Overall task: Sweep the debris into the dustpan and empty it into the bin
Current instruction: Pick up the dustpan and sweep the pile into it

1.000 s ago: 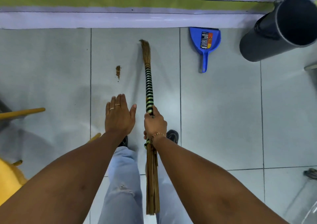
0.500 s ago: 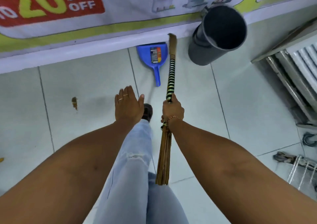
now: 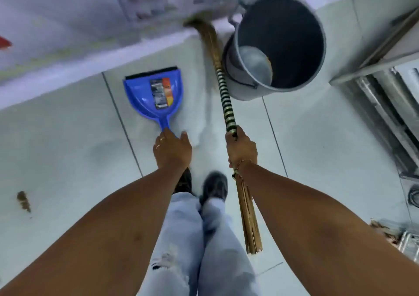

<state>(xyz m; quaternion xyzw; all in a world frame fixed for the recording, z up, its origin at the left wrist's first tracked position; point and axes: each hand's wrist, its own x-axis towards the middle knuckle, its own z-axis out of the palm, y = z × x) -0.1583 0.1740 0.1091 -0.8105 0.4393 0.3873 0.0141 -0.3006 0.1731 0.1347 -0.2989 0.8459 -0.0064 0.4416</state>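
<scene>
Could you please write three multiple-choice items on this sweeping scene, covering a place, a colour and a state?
1. The debris lies where?
A. inside the bin
B. on the floor, left of the dustpan
C. in the dustpan

2. The dustpan is which colour?
A. blue
B. red
C. green

3. The right hand is doing what?
A. hanging empty
B. lifting the bin
C. gripping the broom

Answers:
1 B, the brown pile sits on bare tiles.
2 A, its scoop and handle are blue.
3 C, its fingers close around the broom beside the bin.
</scene>
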